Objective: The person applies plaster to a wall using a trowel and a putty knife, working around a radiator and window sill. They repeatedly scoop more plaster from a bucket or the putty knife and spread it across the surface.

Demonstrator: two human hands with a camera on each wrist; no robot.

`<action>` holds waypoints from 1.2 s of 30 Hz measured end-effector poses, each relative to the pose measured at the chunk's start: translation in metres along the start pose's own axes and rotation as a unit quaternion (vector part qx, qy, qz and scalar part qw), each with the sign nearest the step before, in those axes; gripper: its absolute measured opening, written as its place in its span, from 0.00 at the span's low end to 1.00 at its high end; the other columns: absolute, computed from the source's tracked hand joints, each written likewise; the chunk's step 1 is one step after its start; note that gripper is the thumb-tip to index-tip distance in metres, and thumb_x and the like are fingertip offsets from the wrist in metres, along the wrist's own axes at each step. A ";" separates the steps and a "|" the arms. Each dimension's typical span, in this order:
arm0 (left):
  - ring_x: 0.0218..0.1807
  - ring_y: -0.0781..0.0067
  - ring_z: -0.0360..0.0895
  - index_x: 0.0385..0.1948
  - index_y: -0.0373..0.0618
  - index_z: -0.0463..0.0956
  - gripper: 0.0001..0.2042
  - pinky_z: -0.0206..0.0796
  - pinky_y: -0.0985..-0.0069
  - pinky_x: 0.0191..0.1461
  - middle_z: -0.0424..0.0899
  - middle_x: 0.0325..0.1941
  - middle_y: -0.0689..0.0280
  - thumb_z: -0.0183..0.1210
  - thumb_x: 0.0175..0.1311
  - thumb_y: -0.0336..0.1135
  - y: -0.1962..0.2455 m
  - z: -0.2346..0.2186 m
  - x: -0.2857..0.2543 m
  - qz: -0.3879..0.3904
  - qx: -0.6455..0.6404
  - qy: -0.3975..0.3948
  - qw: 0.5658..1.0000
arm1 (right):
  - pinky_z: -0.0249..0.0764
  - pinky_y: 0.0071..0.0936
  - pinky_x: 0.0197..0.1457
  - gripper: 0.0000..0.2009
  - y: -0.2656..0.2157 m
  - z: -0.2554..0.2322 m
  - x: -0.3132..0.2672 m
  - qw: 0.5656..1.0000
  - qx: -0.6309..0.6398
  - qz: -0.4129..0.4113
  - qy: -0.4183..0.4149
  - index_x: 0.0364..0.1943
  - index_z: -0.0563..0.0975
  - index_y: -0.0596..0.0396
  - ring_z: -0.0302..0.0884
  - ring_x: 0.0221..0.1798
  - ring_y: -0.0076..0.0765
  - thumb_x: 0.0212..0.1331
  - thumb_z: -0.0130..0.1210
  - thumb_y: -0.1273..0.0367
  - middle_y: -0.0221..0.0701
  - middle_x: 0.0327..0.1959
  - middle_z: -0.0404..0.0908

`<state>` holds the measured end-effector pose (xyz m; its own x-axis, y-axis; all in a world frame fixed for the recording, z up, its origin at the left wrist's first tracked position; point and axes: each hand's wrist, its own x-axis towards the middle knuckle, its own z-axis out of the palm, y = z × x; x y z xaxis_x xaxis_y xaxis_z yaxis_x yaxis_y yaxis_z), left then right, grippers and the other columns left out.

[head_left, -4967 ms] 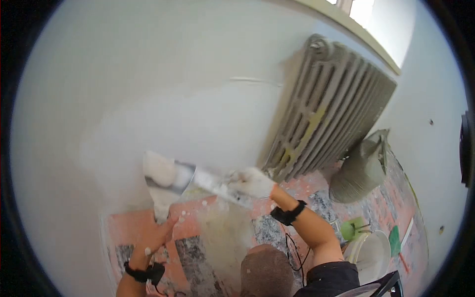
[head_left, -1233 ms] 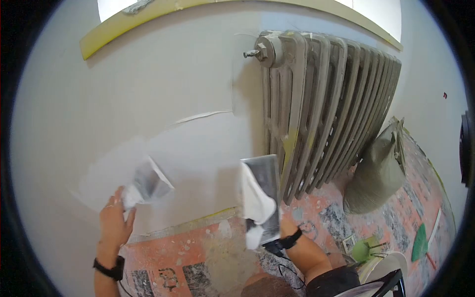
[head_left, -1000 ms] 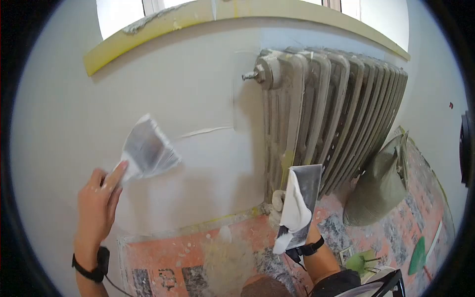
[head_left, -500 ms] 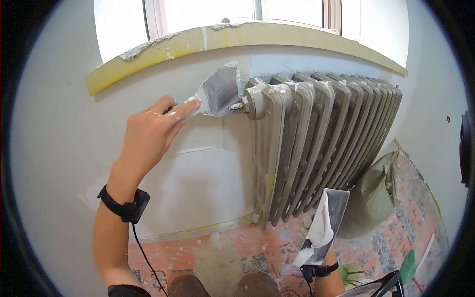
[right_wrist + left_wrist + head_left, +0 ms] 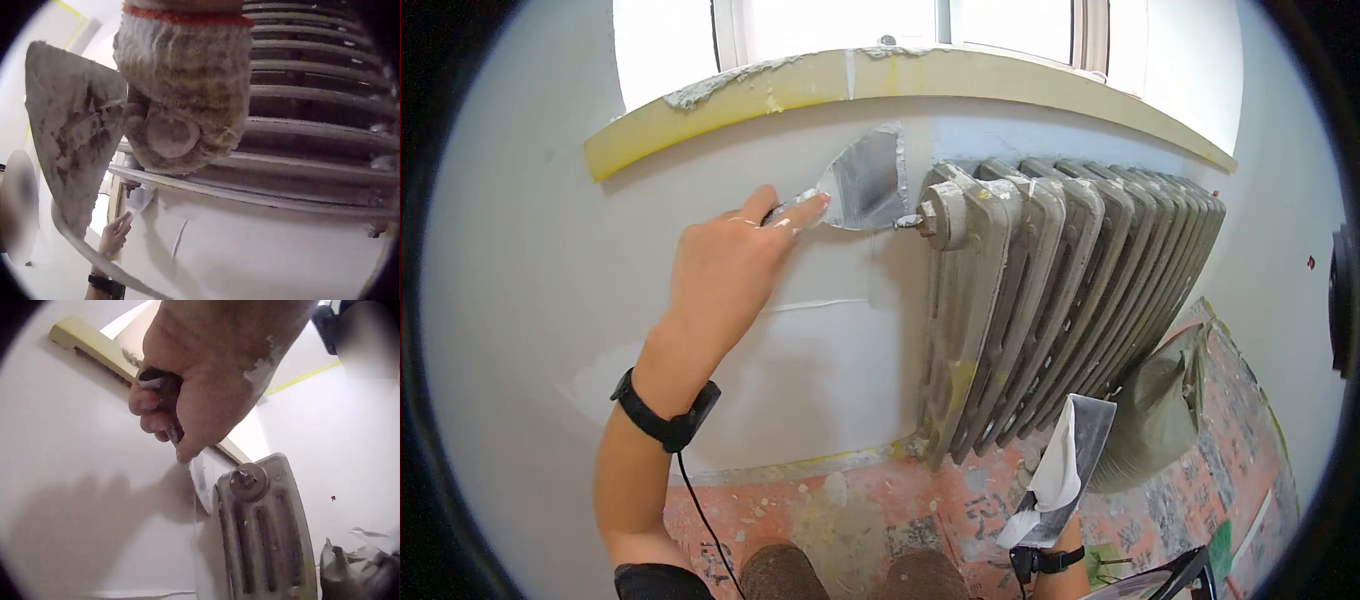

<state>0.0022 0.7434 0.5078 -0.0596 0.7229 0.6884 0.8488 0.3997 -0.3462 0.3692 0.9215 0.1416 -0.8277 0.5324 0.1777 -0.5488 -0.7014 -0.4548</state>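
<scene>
My left hand (image 5: 735,262) grips the handle of a wide putty knife (image 5: 868,182), whose blade lies at the wall beside the radiator's end fitting, under the sill. In the left wrist view the fingers of my left hand (image 5: 200,381) curl round the handle, and the blade (image 5: 199,481) is seen nearly edge-on. A metal plate (image 5: 1090,440) bearing white paste (image 5: 1056,470) is held low in front of the radiator. The right wrist view shows my gloved right hand (image 5: 181,94) curled at this plate (image 5: 72,134), seen from its underside.
The ribbed radiator (image 5: 1040,300) stands against the wall below a yellowish sill (image 5: 820,85). A grey-green sack (image 5: 1150,425) leans at its far end. The floor covering (image 5: 880,490) is pink and stained. A green object (image 5: 1220,548) lies at lower right.
My left hand and the putty knife have risen from low on the wall to beside the radiator's top. The paste-loaded plate has shifted right and lower in view. The head view has tilted up.
</scene>
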 end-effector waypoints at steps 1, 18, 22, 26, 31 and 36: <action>0.29 0.59 0.78 0.59 0.67 0.79 0.22 0.71 0.63 0.33 0.76 0.35 0.65 0.63 0.63 0.31 -0.003 -0.003 -0.003 -0.002 0.000 -0.002 1.000 | 0.77 0.33 0.30 0.18 0.001 -0.004 -0.002 1.000 -0.001 0.003 0.001 0.62 0.72 0.46 0.77 0.29 0.35 0.77 0.44 0.54 0.32 0.34 0.75; 0.32 0.56 0.72 0.63 0.63 0.77 0.25 0.67 0.62 0.39 0.74 0.37 0.59 0.61 0.65 0.27 -0.146 -0.060 -0.150 -0.176 0.030 -0.058 0.982 | 0.78 0.34 0.32 0.18 0.070 -0.006 -0.007 0.998 -0.014 0.065 -0.001 0.61 0.73 0.47 0.78 0.29 0.35 0.77 0.45 0.55 0.32 0.35 0.76; 0.32 0.58 0.72 0.64 0.60 0.77 0.25 0.67 0.63 0.39 0.72 0.36 0.58 0.60 0.65 0.25 -0.178 -0.065 -0.202 -0.181 0.004 -0.057 0.982 | 0.78 0.34 0.32 0.17 0.075 0.053 0.062 0.998 -0.015 0.051 0.023 0.61 0.73 0.48 0.78 0.30 0.35 0.77 0.45 0.56 0.32 0.35 0.76; 0.34 0.60 0.74 0.65 0.59 0.76 0.26 0.68 0.66 0.39 0.73 0.37 0.57 0.60 0.64 0.23 -0.163 -0.064 -0.230 -0.198 0.030 -0.051 0.978 | 0.78 0.34 0.32 0.17 0.080 0.046 0.025 0.998 -0.011 0.016 0.054 0.60 0.73 0.48 0.78 0.30 0.35 0.77 0.45 0.56 0.32 0.35 0.76; 0.30 0.60 0.76 0.64 0.63 0.77 0.26 0.70 0.65 0.34 0.76 0.38 0.60 0.63 0.63 0.26 -0.075 -0.019 -0.174 -0.101 -0.060 -0.013 0.993 | 0.79 0.34 0.32 0.17 0.065 0.052 0.023 0.996 -0.015 0.012 0.082 0.60 0.73 0.48 0.78 0.30 0.34 0.77 0.45 0.56 0.32 0.35 0.76; 0.30 0.60 0.78 0.60 0.66 0.79 0.23 0.70 0.65 0.31 0.77 0.36 0.64 0.63 0.63 0.31 0.008 0.029 -0.099 -0.032 -0.074 0.014 0.997 | 0.79 0.34 0.33 0.17 0.039 0.039 -0.006 0.994 -0.022 0.030 0.103 0.60 0.73 0.49 0.79 0.30 0.34 0.77 0.45 0.56 0.32 0.35 0.76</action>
<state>-0.0004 0.6912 0.4188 -0.1027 0.6818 0.7243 0.9120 0.3553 -0.2051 0.3484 0.8721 0.1570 -0.8147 0.5790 -0.0323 -0.4893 -0.7162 -0.4976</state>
